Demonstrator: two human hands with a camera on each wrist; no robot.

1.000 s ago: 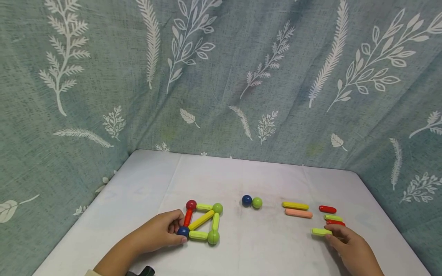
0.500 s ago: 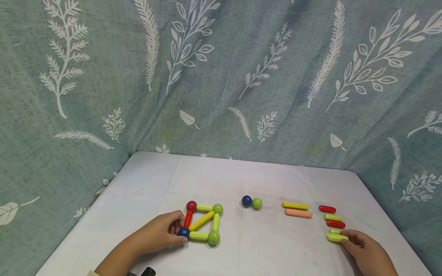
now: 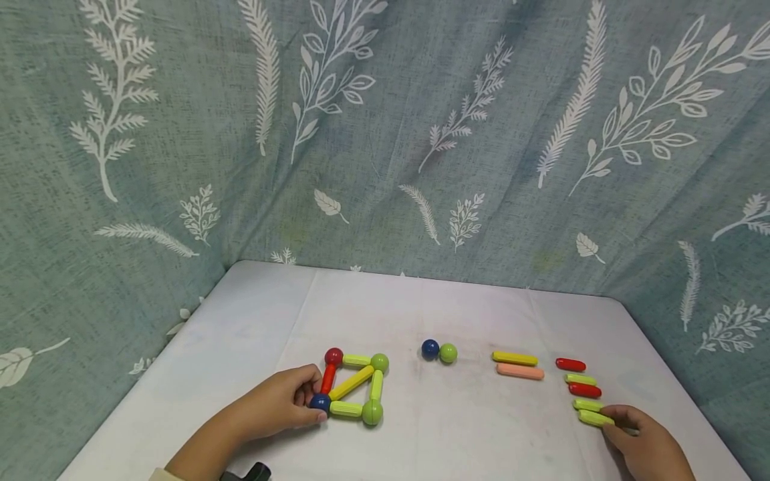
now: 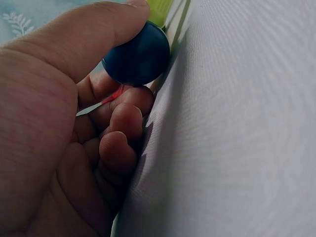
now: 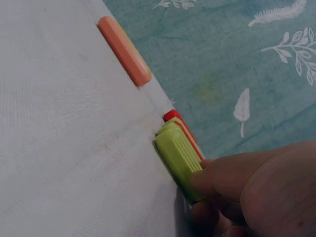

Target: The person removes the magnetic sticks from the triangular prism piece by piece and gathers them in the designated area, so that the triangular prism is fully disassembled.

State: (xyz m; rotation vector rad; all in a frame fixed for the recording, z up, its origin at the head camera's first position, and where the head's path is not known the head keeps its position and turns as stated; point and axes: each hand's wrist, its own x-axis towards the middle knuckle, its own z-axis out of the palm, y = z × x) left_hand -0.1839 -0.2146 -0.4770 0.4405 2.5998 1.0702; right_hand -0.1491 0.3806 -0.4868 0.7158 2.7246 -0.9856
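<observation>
A flat square frame of magnetic rods and balls lies at the left of the table, with a yellow rod (image 3: 351,383) running diagonally across it. My left hand (image 3: 267,406) pinches the dark blue ball (image 3: 321,403) at its near left corner; in the left wrist view the thumb presses on that ball (image 4: 140,55) and the other fingers curl beneath. At the far right, my right hand (image 3: 646,441) grips the end of a light green rod (image 3: 594,419) between thumb and fingers. That rod (image 5: 175,155) lies close to another light green rod (image 3: 587,405).
A red rod (image 3: 585,389), a light green rod (image 3: 580,379) and another red rod (image 3: 570,364) lie in a column beyond my right hand. Yellow (image 3: 515,358) and salmon (image 3: 520,371) rods lie left of them. A blue ball (image 3: 430,349) and a green ball (image 3: 448,353) sit mid-table.
My right hand has moved right and nearer with the light green rod, bringing it beside another green rod at the column's near end. The left hand stays on the blue ball.
</observation>
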